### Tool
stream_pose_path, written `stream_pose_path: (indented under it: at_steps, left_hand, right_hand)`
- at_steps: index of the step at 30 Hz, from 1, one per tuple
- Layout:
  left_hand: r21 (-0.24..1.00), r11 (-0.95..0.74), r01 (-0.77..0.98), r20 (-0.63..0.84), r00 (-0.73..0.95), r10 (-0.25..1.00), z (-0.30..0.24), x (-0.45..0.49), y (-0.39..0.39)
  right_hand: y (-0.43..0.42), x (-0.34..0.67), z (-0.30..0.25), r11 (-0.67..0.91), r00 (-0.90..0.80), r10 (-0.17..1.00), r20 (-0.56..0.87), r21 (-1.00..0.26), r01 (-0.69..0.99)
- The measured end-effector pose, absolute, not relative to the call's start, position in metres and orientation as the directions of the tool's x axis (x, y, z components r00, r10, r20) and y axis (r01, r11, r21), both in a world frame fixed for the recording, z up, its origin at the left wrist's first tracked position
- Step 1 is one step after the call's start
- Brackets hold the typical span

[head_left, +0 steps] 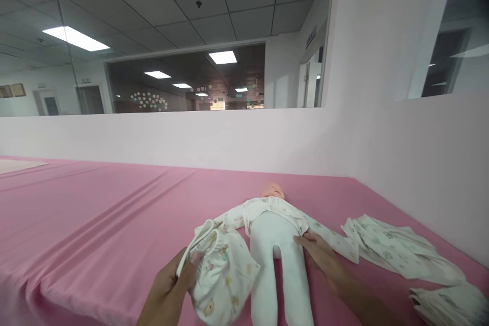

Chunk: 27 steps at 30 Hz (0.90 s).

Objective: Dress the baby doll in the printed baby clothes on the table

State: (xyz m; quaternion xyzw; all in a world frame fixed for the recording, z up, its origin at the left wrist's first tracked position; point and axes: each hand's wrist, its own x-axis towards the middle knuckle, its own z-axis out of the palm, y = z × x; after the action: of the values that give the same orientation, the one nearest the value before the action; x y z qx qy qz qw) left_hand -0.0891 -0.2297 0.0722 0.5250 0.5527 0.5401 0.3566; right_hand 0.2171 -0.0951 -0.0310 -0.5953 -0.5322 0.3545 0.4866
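A baby doll (280,229) lies on its back on the pink-covered table, its head at the far end. It wears a white printed top (263,206) with the sleeves spread to both sides, and its lower body and legs are plain white. Beside the doll's left-hand side in view, my left hand (175,280) is closed on a pair of white printed baby pants (225,275), bunched at the gathered elastic waist. My right hand (315,249) is at the doll's hip, just under the hem of the top, its fingers closed against the side; some fingers are hidden.
At the right, a printed white garment (397,247) lies spread out, with a folded printed cloth (451,303) nearer to me. The pink sheet (114,224) has long creases. A white wall (171,137) with windows borders the table's back and right.
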Motion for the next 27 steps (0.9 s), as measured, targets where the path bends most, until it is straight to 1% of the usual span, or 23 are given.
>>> stream_pose_path:
  at_steps: [1,2,3,5,7,8,10,13,17,19,21,22,23,24,25,27]
  left_hand:
    - [0.980,-0.129,0.149,0.152,-0.157,0.976,0.077,-0.085,-0.236]
    - [0.987,-0.121,0.102,0.133,-0.119,0.984,0.081,-0.080,-0.241]
    - [0.992,-0.114,0.053,0.118,-0.077,0.990,0.084,-0.075,-0.246]
    - [0.994,-0.098,-0.053,0.100,0.028,0.995,0.090,-0.063,-0.253]
    - [0.985,-0.075,-0.157,0.101,0.164,0.981,0.094,-0.050,-0.256]
    - [0.978,-0.063,-0.197,0.108,0.226,0.968,0.095,-0.044,-0.256]
    - [0.969,-0.053,-0.241,0.126,0.298,0.946,0.095,-0.036,-0.255]
    - [0.972,-0.067,-0.224,0.132,0.291,0.948,0.094,-0.032,-0.252]
    - [0.982,-0.074,-0.174,0.115,0.240,0.964,0.093,-0.038,-0.250]
    - [0.990,-0.108,-0.094,0.124,0.180,0.976,0.091,-0.040,-0.249]
    - [0.980,-0.182,0.075,0.182,0.008,0.983,0.087,-0.042,-0.248]
    - [0.959,-0.217,0.183,0.236,-0.089,0.968,0.086,-0.042,-0.248]
    - [0.926,-0.241,0.291,0.295,-0.160,0.942,0.084,-0.042,-0.247]
    - [0.886,-0.261,0.383,0.349,-0.181,0.919,0.083,-0.042,-0.246]
    - [0.845,-0.283,0.454,0.384,-0.147,0.911,0.083,-0.043,-0.245]
    - [0.793,-0.337,0.507,0.373,0.033,0.927,0.085,-0.044,-0.241]
  right_hand:
    - [-0.104,0.214,-0.020,0.022,0.254,0.962,0.104,-0.951,0.308]
    - [-0.117,0.210,-0.006,0.058,0.276,0.948,0.161,-0.936,0.346]
    - [-0.134,0.204,0.010,0.093,0.258,0.945,0.200,-0.922,0.375]
    - [-0.173,0.188,0.046,0.240,0.060,0.955,0.289,-0.878,0.413]
    - [-0.209,0.172,0.079,0.355,-0.215,0.934,0.287,-0.827,0.437]
    - [-0.223,0.165,0.093,0.387,-0.317,0.911,0.264,-0.814,0.433]
    - [-0.239,0.156,0.114,0.358,-0.390,0.900,0.197,-0.842,0.402]
    - [-0.240,0.154,0.126,0.311,-0.426,0.894,0.138,-0.876,0.369]
    - [-0.231,0.159,0.124,0.366,-0.398,0.900,0.179,-0.807,0.463]
    - [-0.230,0.162,0.121,0.419,-0.372,0.893,0.255,-0.773,0.477]
    - [-0.229,0.165,0.121,0.492,-0.343,0.866,0.364,-0.741,0.457]
    - [-0.229,0.167,0.122,0.527,-0.338,0.847,0.410,-0.729,0.437]
    - [-0.229,0.169,0.124,0.558,-0.342,0.827,0.446,-0.722,0.409]
    - [-0.230,0.171,0.127,0.588,-0.354,0.805,0.475,-0.716,0.376]
    - [-0.230,0.172,0.130,0.612,-0.369,0.786,0.497,-0.713,0.343]
    - [-0.232,0.175,0.138,0.639,-0.399,0.758,0.516,-0.710,0.297]
